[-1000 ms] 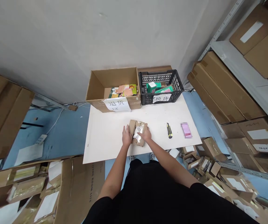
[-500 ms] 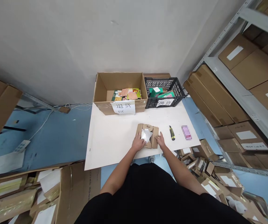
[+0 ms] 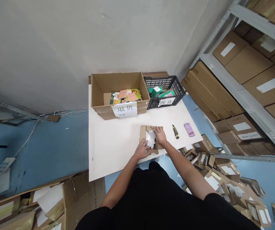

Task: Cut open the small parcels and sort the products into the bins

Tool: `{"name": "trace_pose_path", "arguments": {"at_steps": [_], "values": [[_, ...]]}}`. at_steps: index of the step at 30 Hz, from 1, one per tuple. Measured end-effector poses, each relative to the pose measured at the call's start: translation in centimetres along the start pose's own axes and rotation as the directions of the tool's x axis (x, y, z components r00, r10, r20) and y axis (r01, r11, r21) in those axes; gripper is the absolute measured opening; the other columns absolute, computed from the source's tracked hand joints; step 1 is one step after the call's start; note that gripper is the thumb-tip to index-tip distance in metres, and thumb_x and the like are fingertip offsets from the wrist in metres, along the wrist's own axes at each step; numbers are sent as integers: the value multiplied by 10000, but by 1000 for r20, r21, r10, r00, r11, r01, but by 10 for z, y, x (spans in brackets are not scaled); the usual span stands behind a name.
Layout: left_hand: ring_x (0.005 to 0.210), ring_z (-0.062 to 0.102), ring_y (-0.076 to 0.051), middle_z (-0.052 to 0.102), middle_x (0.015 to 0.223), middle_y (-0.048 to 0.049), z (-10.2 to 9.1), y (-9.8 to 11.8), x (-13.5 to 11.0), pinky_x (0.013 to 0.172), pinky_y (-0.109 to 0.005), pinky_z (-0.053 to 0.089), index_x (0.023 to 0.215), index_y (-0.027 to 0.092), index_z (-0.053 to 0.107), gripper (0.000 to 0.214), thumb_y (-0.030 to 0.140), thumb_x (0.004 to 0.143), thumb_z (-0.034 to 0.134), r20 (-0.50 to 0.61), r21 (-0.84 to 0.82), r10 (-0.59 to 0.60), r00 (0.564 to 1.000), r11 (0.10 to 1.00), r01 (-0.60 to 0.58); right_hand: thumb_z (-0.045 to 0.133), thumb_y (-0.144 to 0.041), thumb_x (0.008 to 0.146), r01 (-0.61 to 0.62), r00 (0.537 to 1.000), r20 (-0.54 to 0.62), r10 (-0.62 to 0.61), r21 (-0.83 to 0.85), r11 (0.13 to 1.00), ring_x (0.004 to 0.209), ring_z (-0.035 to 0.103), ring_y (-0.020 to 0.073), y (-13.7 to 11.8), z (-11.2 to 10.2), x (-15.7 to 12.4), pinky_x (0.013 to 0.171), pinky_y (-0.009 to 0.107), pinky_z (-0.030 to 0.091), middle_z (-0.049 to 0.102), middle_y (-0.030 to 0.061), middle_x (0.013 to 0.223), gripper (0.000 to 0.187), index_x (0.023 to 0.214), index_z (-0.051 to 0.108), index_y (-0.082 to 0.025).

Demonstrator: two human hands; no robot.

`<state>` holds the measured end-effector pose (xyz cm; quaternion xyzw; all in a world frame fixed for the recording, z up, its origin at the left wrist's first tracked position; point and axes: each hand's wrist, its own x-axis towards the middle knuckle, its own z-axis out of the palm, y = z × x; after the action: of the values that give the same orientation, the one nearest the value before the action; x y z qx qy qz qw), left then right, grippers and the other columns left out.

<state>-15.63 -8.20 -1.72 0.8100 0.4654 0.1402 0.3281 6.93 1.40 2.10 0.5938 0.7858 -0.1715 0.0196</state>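
A small brown cardboard parcel (image 3: 143, 134) lies open near the front edge of the white table (image 3: 113, 140), with white wrapping (image 3: 150, 139) showing inside it. My left hand (image 3: 141, 151) rests on the parcel's near left corner, fingers curled against the cardboard. My right hand (image 3: 160, 134) lies on the parcel's right flap, its fingers bent over the far edge of the flap beside the white wrapping.
A yellow-and-black box cutter (image 3: 175, 131) and a pink item (image 3: 189, 129) lie right of the parcel. At the table's back stand a labelled cardboard box (image 3: 99, 95) of packets and a black crate (image 3: 173, 83). Metal shelving (image 3: 245, 95) holds cartons; opened parcels litter the blue floor.
The parcel's taped top has been opened, showing the white wrapping. My right hand moved from the parcel's right side up onto its flap. My head turned left a little.
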Motion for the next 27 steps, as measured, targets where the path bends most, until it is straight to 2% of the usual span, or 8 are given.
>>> {"name": "trace_pose_path", "arguments": {"at_steps": [3, 7, 11, 16, 19, 21, 24, 27], "values": [[1633, 208, -375, 347, 1732, -98, 6, -3, -3, 1284, -558, 328, 1332, 236, 745, 546, 512, 863, 789, 30, 63, 8, 1000, 998, -10, 490, -74, 901, -14, 1000, -27, 13, -17, 1000, 1602, 204, 326, -2, -1, 6, 1259, 500, 257, 381, 136, 1705, 586, 1464, 641, -135], [1635, 218, -348, 339, 1738, -78, 16, -1, -5, 1267, -545, 348, 1079, 230, 815, 272, 437, 912, 759, -6, 130, -43, 999, 991, 44, 549, -97, 863, 33, 998, 51, -32, -10, 999, 1625, 145, 371, -6, 2, 5, 1279, 581, 193, 419, 129, 1686, 486, 1293, 764, -162], [1623, 261, -339, 383, 1718, -76, 23, 1, -10, 1264, -561, 339, 987, 228, 812, 184, 378, 960, 709, -78, 176, -73, 994, 981, 86, 574, -85, 833, -26, 1000, 4, 26, 43, 999, 1640, 94, 385, -13, 6, 3, 1286, 609, 168, 307, 145, 1740, 698, 1528, 586, -155], [1610, 284, -370, 466, 1667, -98, 25, 1, -28, 1254, -584, 343, 969, 211, 806, 129, 293, 959, 707, -126, 191, -116, 985, 972, 138, 598, -128, 871, -149, 982, -97, 160, 111, 983, 1641, 8, 417, -25, -11, 25, 1246, 601, 275, 122, 177, 1783, 867, 1685, 301, -163], [1605, 291, -385, 489, 1649, -96, 24, 2, -38, 1235, -610, 359, 1004, 231, 813, 131, 273, 962, 695, -171, 181, -169, 971, 963, 200, 558, -164, 927, -102, 979, -162, 125, 144, 984, 1639, 48, 390, -35, -17, 33, 1277, 597, 224, 161, 181, 1771, 771, 1665, 335, -154], [1602, 295, -386, 487, 1650, -90, 23, 3, -41, 1226, -613, 369, 1017, 244, 815, 147, 283, 972, 680, -188, 186, -198, 962, 955, 233, 516, -158, 956, 23, 983, -182, 6, 160, 987, 1621, 157, 343, -43, -10, 25, 1301, 558, 209, 275, 172, 1732, 658, 1610, 439, -163], [1604, 289, -388, 472, 1661, -99, 21, 3, -43, 1225, -595, 380, 996, 230, 816, 176, 308, 987, 658, -181, 194, -213, 960, 949, 247, 630, -176, 930, 216, 976, -33, -214, 176, 960, 1575, 288, 328, -55, 17, 0, 1292, 525, 263, 395, 156, 1667, 599, 1523, 557, -205], [1598, 299, -391, 465, 1665, -101, 22, 2, -43, 1219, -593, 394, 972, 223, 815, 183, 318, 986, 659, -170, 200, -196, 966, 953, 228, 838, -225, 808, 233, 950, 187, -251, 116, 966, 1612, 208, 395, -66, 47, -19, 1268, 542, 292, 279, 176, 1733, 845, 1581, 495, -223]]}}
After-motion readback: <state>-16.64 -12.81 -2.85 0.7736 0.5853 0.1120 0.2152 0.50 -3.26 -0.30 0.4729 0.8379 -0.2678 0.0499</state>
